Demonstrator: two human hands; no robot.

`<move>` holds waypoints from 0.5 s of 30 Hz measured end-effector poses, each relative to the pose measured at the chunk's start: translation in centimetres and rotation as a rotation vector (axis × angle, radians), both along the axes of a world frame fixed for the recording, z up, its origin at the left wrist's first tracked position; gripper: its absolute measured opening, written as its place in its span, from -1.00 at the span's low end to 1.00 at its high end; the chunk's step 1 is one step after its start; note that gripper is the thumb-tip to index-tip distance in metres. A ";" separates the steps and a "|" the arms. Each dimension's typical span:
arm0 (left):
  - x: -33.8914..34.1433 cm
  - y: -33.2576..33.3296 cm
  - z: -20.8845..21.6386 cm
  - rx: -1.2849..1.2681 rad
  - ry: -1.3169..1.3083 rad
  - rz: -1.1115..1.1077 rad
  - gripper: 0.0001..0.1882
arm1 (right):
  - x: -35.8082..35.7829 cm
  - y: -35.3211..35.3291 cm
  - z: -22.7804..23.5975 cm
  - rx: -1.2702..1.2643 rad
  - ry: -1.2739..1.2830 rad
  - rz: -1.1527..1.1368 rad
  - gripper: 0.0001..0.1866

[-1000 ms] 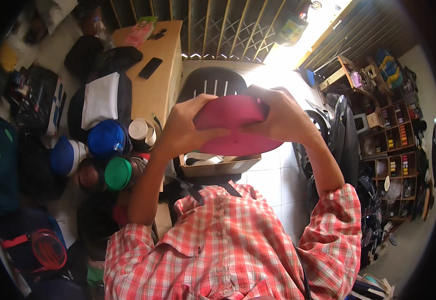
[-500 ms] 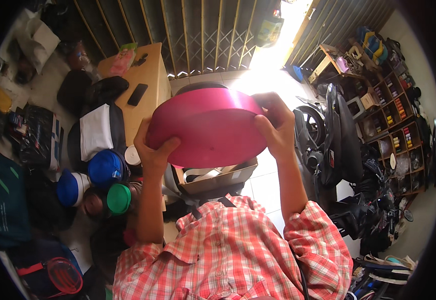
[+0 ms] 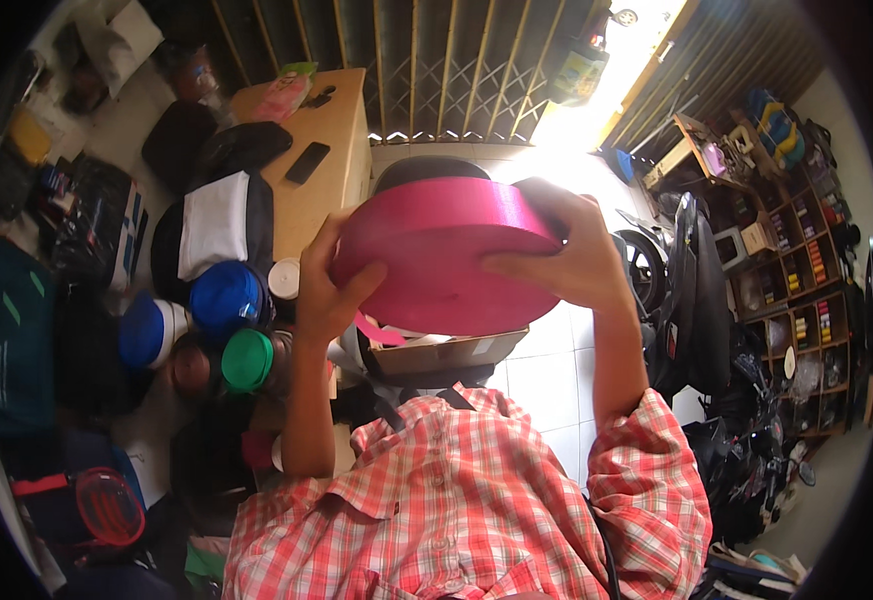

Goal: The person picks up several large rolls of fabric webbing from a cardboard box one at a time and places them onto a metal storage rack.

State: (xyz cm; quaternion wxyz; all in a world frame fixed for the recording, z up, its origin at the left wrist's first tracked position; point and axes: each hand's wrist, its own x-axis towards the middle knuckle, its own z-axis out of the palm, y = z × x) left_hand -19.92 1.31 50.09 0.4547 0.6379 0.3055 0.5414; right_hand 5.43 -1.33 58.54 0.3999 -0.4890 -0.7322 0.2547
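A large flat roll of pink webbing (image 3: 437, 265) is held up in front of my chest between both hands. My left hand (image 3: 335, 285) grips its left edge, with the thumb lying on the flat face. On the opposite edge, my right hand (image 3: 582, 250) is closed round the rim, its thumb stretched across the face. A loose end of the pink strap hangs below the roll near my left hand. Behind and beneath the roll stands an open cardboard box (image 3: 457, 357), partly hidden by it.
Rolls of blue (image 3: 227, 298) and green (image 3: 248, 360) webbing stand to the left. A wooden table (image 3: 342, 130) carries a dark phone (image 3: 308, 162). At the right are a parked motorcycle (image 3: 647, 260) and a shelf of thread spools (image 3: 802, 290).
The roll and both hands sit slightly further right in view, as does the room. My right thumb has slid inward over the face, and a loose strap end now shows at lower left.
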 end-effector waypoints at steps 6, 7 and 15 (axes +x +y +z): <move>1.1 0.9 5.3 0.669 0.315 -0.004 -0.40 | -1.3 -0.1 2.5 -0.071 -0.237 0.086 -0.45; 1.0 0.7 5.6 0.669 0.316 0.005 -0.40 | -1.3 0.1 2.8 -0.078 -0.240 0.098 -0.45; 0.7 1.7 4.2 0.425 0.120 -0.096 -0.60 | -1.4 0.3 4.7 0.130 -0.416 0.085 -0.47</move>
